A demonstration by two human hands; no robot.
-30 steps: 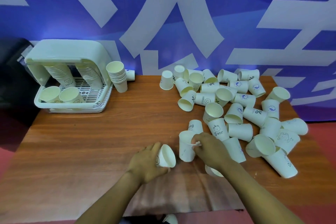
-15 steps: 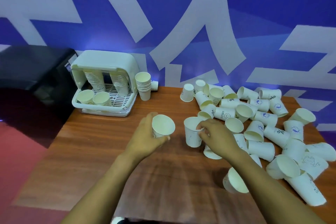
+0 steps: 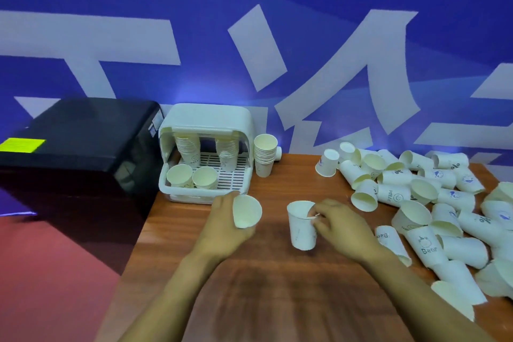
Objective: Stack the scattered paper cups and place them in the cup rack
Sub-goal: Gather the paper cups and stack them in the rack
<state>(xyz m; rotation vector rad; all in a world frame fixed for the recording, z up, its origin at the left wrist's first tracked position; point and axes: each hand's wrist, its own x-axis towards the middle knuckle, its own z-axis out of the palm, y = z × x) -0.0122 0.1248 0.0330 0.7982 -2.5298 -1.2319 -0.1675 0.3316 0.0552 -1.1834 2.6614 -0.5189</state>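
Two paper cups are in hand over the wooden table (image 3: 277, 286). The left hand (image 3: 222, 230) curls round a tilted cup (image 3: 246, 211), its mouth facing the camera, just in front of the cup rack (image 3: 206, 152). The right hand (image 3: 341, 226) pinches the rim of an upright cup (image 3: 302, 226) between thumb and fingertips; whether the base touches the table cannot be told. Scattered cups (image 3: 416, 202), thin white cones, several printed "Bear" or "HELLO", lie mostly on their sides in a heap across the right of the table, many touching. The rack, smooth pale plastic with a rounded hood and slotted floor, stands at the far left corner and holds two rear stacks and two front cups, mouths toward the camera. A separate cup stack (image 3: 265, 154) stands upright just beside its right wall. The tabletop is glossy red-brown woodgrain. Left of the table sits a black box (image 3: 77, 152) bearing a yellow label, above a reddish floor (image 3: 55, 272). Behind rises a blue wall (image 3: 249, 8) with large white strokes
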